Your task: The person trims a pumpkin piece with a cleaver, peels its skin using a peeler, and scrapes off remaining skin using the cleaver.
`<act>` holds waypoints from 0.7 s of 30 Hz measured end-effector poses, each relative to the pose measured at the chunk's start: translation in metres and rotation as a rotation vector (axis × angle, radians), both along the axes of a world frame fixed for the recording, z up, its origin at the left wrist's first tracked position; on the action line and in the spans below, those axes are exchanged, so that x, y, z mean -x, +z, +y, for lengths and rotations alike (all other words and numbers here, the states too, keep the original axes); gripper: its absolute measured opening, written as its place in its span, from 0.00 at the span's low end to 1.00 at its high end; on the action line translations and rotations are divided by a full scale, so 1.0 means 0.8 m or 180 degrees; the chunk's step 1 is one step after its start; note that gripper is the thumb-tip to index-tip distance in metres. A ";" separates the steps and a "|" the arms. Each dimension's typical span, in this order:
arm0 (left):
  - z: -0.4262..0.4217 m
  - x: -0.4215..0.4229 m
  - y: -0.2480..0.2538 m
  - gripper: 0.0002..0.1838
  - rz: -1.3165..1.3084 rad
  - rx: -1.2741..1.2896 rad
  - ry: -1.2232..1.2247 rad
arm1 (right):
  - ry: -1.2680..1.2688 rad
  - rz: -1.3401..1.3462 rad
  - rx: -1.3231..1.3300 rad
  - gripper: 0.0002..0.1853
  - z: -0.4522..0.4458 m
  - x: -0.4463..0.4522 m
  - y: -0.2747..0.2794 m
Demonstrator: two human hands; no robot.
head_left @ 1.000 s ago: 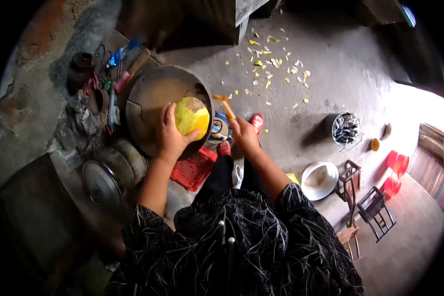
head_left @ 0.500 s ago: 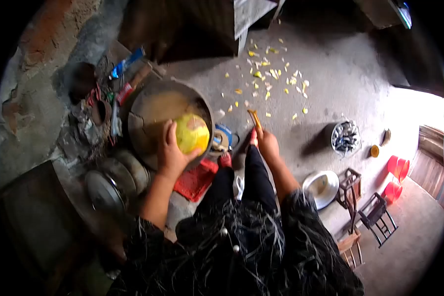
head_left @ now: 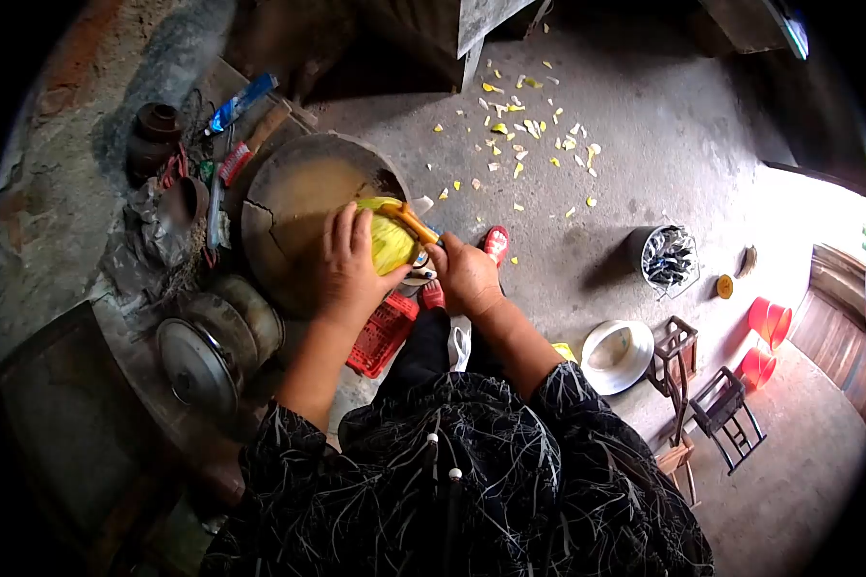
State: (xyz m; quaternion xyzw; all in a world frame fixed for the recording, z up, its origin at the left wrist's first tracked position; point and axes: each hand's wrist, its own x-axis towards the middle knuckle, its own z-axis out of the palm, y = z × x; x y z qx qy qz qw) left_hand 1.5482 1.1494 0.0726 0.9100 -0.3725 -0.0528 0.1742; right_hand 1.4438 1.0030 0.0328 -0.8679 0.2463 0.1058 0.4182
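In the head view, my left hand is wrapped round a large, round yellow-green fruit, partly peeled; its exact kind is unclear. My right hand grips a yellow-orange peeler, whose head lies against the top right side of the fruit. Both hands are over the right edge of a big round pan holding brownish liquid or residue. A red plastic basket sits on the floor below my left wrist.
Peel scraps are scattered on the concrete floor. A lidded pot stands at left, near a dark jar. To the right are a bucket of dark lumps, a white basin, stools and red containers.
My right hand has moved left and up, bringing the peeler from beside my leg onto the fruit. The fruit has turned in my left hand and shifted slightly right.
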 end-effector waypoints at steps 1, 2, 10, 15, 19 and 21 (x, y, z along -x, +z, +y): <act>-0.010 0.002 0.001 0.48 0.0000 -0.0078 -0.0036 | -0.0216 -0.0006 -0.0077 0.18 -0.005 0.002 -0.011; -0.024 0.005 0.002 0.46 -0.0080 -0.0139 -0.0092 | -0.0443 -0.0018 -0.0153 0.19 -0.011 0.006 -0.023; 0.003 -0.018 -0.040 0.46 0.0149 0.0691 0.0092 | -0.0907 0.0159 -0.1268 0.27 -0.012 0.004 -0.061; 0.016 -0.012 -0.058 0.47 0.0452 0.0984 0.0658 | -0.1018 0.0229 -0.1371 0.26 -0.008 0.018 -0.076; 0.025 -0.015 -0.061 0.51 0.0724 0.1056 0.0878 | -0.0987 0.0266 -0.1325 0.27 -0.008 0.028 -0.084; 0.027 -0.016 -0.068 0.54 0.1057 0.1235 0.1157 | -0.0965 0.0256 -0.1360 0.27 -0.006 0.024 -0.088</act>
